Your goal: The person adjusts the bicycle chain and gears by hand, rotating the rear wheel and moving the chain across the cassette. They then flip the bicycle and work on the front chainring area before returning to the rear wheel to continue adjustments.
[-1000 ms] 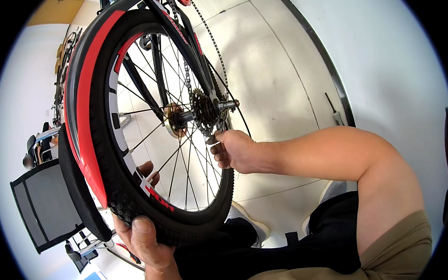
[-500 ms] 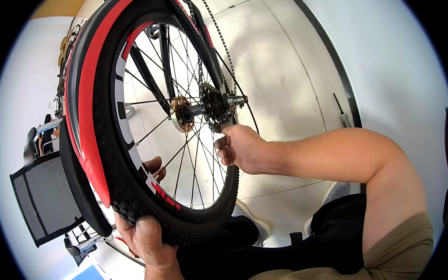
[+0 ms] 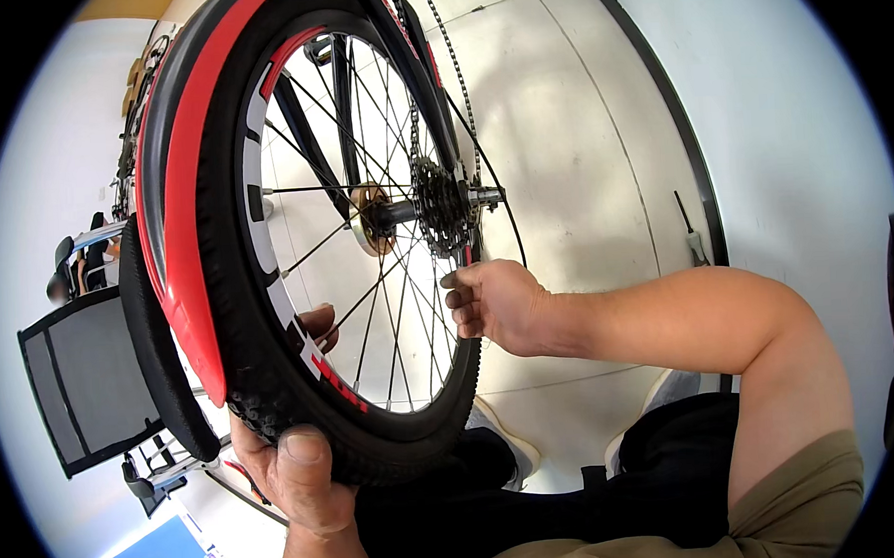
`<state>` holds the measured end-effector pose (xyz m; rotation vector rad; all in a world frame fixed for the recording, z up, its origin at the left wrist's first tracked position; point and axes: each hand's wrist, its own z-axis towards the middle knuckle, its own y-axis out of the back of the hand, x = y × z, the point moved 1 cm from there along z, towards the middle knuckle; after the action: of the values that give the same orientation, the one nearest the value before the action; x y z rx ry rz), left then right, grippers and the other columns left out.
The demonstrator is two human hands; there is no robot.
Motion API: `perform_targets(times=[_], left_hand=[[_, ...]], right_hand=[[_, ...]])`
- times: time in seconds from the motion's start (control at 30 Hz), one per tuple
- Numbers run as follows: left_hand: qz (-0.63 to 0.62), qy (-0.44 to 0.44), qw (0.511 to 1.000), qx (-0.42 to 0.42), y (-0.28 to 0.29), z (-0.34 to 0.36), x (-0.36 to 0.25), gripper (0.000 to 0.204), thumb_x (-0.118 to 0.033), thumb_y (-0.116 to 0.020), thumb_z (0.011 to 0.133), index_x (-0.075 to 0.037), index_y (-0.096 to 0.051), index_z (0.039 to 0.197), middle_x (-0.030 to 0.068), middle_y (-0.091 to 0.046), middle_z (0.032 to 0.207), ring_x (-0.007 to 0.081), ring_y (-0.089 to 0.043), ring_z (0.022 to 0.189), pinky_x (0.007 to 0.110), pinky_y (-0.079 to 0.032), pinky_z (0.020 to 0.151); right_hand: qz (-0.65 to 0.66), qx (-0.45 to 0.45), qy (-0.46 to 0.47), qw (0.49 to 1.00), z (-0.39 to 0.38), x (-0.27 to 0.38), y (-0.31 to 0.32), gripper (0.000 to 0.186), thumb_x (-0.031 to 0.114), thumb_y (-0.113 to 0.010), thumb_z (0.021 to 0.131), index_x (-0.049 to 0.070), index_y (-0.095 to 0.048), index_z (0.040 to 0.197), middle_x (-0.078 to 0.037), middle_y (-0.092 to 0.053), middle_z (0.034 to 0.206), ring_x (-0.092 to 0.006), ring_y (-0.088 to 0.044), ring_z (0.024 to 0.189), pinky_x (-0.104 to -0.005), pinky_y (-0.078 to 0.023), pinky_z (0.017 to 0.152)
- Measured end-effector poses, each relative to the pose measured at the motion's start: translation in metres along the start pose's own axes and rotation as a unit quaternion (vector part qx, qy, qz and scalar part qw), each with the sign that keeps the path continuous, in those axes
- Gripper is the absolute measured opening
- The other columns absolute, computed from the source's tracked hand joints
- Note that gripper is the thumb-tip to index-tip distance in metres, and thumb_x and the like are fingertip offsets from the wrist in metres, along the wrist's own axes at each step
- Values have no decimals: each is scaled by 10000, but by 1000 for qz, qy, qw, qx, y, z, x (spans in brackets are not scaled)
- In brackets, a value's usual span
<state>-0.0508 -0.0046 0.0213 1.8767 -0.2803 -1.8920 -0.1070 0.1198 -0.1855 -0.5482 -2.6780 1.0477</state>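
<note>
A bicycle wheel with a knobby black tyre and a white, black and red rim stands in front of me. My left hand grips the tyre at its near lower side, with the thumb outside and fingertips showing through the spokes. At the hub, the rear cassette sits beside a round brass-coloured disc. My right hand is just below the cassette with its fingers curled in by the spokes. Whatever those fingers hold, if anything, is hidden. The chain hangs from above, beside the black frame.
A red and black mudguard curves over the wheel's left side. Beyond it stands a grey mesh panel in a black frame. A screwdriver-like tool lies by the wall at the right. My shoes are on the tiled floor.
The wheel and frame have shifted slightly right in the picture. My right hand has moved slightly down and right, its thumb now a little apart from the cassette. My left hand keeps its grip.
</note>
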Motion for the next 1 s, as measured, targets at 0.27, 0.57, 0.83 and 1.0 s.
perform_targets(times=[0.27, 0.57, 0.83, 1.0], left_hand=[[8, -11, 1000, -11, -1, 1, 2, 924, -596, -610, 897, 66, -391, 1504, 304, -584, 1299, 386, -641, 1157, 481, -525, 1008], [25, -13, 1000, -6, 2, 0, 2, 904, -583, -604, 903, 60, -392, 1503, 308, -579, 1306, 394, -643, 1156, 463, -551, 980], [-3, -9, 1000, -4, 0, 0, 2, 859, -548, -607, 928, 84, -414, 1478, 310, -582, 1285, 392, -625, 1187, 489, -533, 1010], [-15, -35, 999, -13, -4, -2, 3, 816, -501, -584, 948, 94, -403, 1475, 321, -576, 1283, 396, -608, 1209, 505, -517, 1037]], right_hand=[[-229, -72, 206, 948, 2, -1, 8, 238, 217, -635, 996, -18, -615, 1026, -90, -660, 877, -160, -593, 756, -330, -505, 706], [-386, -80, 385, 834, -15, -2, 16, 238, 116, -617, 979, -42, -576, 1152, -160, -672, 957, -242, -632, 827, -381, -521, 773], [-449, -1, 434, 781, -7, -9, 33, 311, 9, -557, 931, -10, -579, 1241, -202, -649, 1008, -325, -619, 815, -395, -516, 762], [-496, 25, 443, 746, 1, -10, 35, 367, -4, -547, 940, -23, -498, 1303, -178, -620, 973, -284, -633, 821, -381, -530, 782]])
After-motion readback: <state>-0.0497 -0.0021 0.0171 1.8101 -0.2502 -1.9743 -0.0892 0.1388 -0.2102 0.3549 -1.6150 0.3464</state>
